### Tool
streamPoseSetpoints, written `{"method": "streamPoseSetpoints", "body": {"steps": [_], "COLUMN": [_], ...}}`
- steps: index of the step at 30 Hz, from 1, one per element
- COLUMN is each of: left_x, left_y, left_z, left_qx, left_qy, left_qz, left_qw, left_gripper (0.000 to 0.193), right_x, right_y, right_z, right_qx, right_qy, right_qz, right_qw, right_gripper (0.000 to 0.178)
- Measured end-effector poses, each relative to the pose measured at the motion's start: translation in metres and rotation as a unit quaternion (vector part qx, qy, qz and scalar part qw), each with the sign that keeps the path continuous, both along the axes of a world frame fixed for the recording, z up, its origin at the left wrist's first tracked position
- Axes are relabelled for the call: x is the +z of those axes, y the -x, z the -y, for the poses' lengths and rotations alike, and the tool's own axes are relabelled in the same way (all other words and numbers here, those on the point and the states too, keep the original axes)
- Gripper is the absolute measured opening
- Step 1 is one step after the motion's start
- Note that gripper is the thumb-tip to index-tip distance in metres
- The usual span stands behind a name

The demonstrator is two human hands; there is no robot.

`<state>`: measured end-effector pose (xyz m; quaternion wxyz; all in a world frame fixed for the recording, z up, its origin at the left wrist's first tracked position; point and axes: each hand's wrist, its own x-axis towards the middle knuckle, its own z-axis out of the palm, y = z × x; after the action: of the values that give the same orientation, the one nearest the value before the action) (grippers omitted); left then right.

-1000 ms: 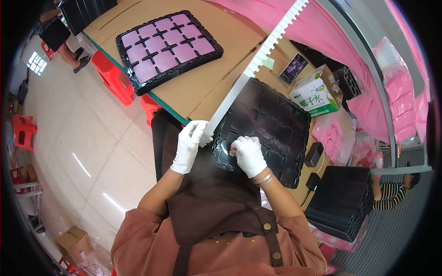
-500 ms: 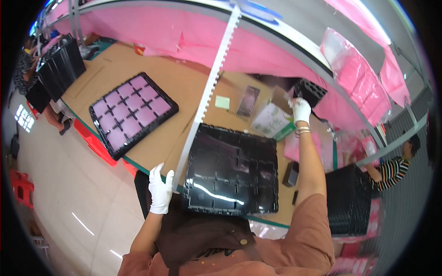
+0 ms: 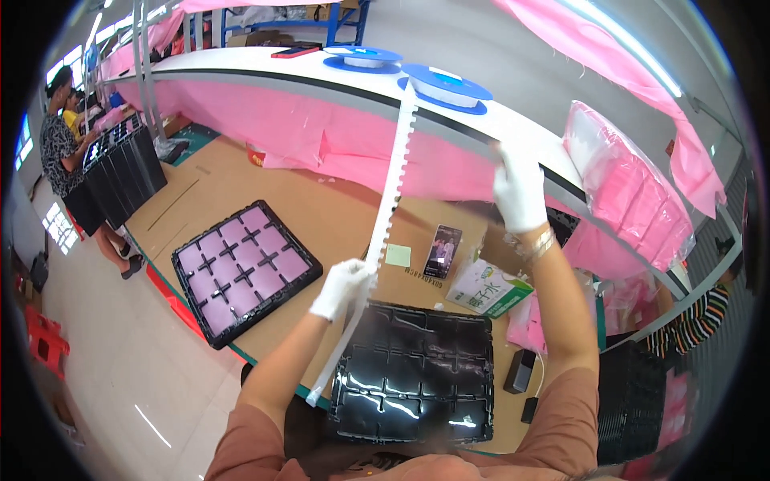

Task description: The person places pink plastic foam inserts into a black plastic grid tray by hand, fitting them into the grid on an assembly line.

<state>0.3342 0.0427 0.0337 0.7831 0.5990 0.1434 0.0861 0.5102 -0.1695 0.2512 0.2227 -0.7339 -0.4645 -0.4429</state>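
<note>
The strip (image 3: 391, 192) runs between left tray (image 3: 277, 302) and right tray (image 3: 413, 373); behind the latter, phone (image 3: 443, 252) and box (image 3: 488, 290) lie on the counter (image 3: 321, 204), spools (image 3: 453, 90) on the shelf (image 3: 525, 132).

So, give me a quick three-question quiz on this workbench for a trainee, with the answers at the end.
1. Which of the person's hands is on the long white notched strip?
2. How many round blue spools rest on the white shelf?
3. True or false: the rectangular black plastic tray with lilac panels lies to the left of the glossy all-black plastic tray.

Key: 1. The white-gloved left hand. 2. Two. 3. True.
</note>
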Motion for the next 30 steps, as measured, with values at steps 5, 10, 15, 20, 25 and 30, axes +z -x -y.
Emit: {"method": "streamPoseSetpoints", "body": {"steps": [5,10,15,20,25,30], "left_x": [0.027,-0.001,-0.044,-0.107,-0.203,-0.288], "left_y": [0.055,0.126,0.197,0.253,0.285,0.308], "left_z": [0.024,0.012,-0.017,0.005,0.011,-0.011], "left_qx": [0.026,0.050,0.125,0.080,0.084,0.091], "left_qy": [-0.042,-0.145,-0.118,-0.208,-0.330,-0.351], "left_qz": [-0.046,-0.033,-0.129,-0.263,-0.257,-0.281], "left_qw": [0.998,0.988,0.977,0.939,0.904,0.888], "left_gripper": [0.018,0.013,0.010,0.014,0.011,0.010], "right_x": [0.048,0.054,0.087,0.080,0.066,0.061], "right_y": [-0.076,-0.091,-0.117,-0.102,-0.083,-0.089], "right_z": [-0.098,-0.123,-0.053,-0.080,-0.117,-0.055], "right_qx": [-0.017,-0.146,-0.401,-0.155,-0.127,-0.272], "right_qy": [0.008,0.151,0.230,0.063,0.194,0.063], "right_qz": [0.036,0.014,-0.146,0.012,-0.065,-0.084], "right_qw": [0.999,0.978,0.874,0.986,0.971,0.956], "right_gripper": [0.024,0.022,0.031,0.037,0.034,0.029]}}
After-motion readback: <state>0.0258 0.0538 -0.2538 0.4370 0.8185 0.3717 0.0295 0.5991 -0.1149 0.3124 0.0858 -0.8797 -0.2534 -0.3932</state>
